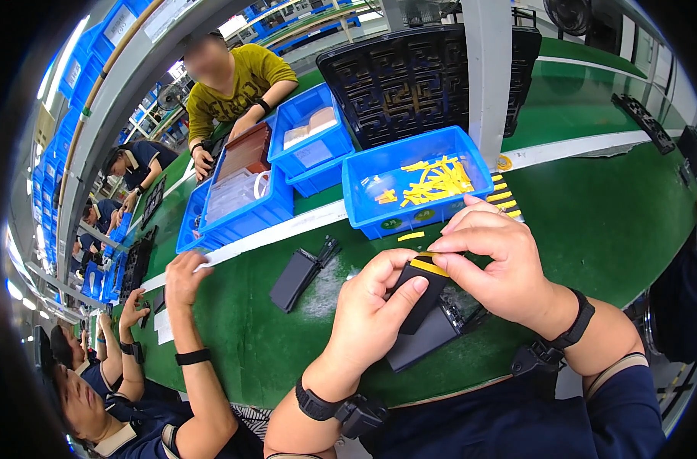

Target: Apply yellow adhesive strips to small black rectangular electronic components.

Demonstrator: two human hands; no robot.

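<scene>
Tilted up in my left hand (pixel 371 310) is a flat black rectangular pack (pixel 423 298), gripped between thumb and fingers. A yellow strip (pixel 429 266) lies across its upper end. My right hand (pixel 497 256) pinches at that end, its fingertips on the strip by the pack's corner. Beneath both hands a second black pack (pixel 419 346) with dark wires rests on the green table, partly covered. A loose yellow strip (pixel 411 236) lies just beyond my fingers, in front of a blue bin (pixel 379 223) holding many more such strips.
Another black pack with wires (pixel 295 281) lies to the left. Further blue bins (pixel 275 218) hold brown and clear pieces. A black patterned tray (pixel 402 84) stands behind a grey post (pixel 488 76). Co-workers sit at left, one raising a hand (pixel 186 279); another person (pixel 233 84) works across the table.
</scene>
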